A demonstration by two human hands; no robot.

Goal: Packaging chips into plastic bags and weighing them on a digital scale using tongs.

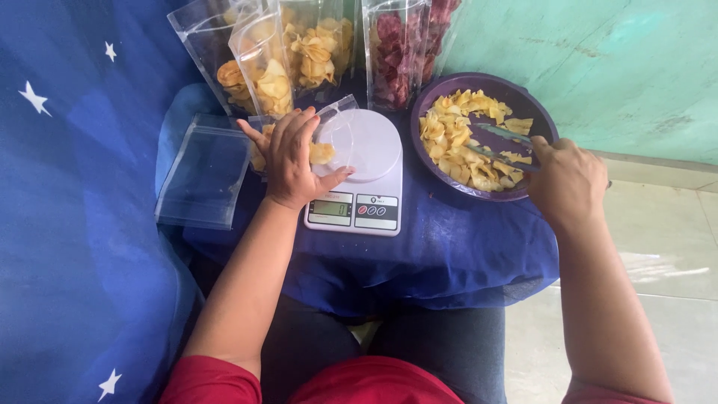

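Hands: both reached forward from red sleeves over a small table draped in dark blue cloth (449, 247).
Left hand: the left hand (293, 158) lay palm down, fingers spread, clasping a clear plastic pouch (329, 138) partly filled with yellow chips; the pouch rested at the left edge of the scale's round platform.
Right hand: the right hand (566, 179) was closed around metal tongs (502, 146), whose tips pointed left into the chips.
Scale: a white digital kitchen scale (364, 176) sat between the hands, display facing the person.
Bowl: a round purple bowl (538, 112) of yellow chips stood just right of the scale.
Behind: filled clear pouches (292, 56) of yellow chips and red chips (400, 52) stood upright.
Left side: empty flat clear bags (202, 176) lay beside the left hand.
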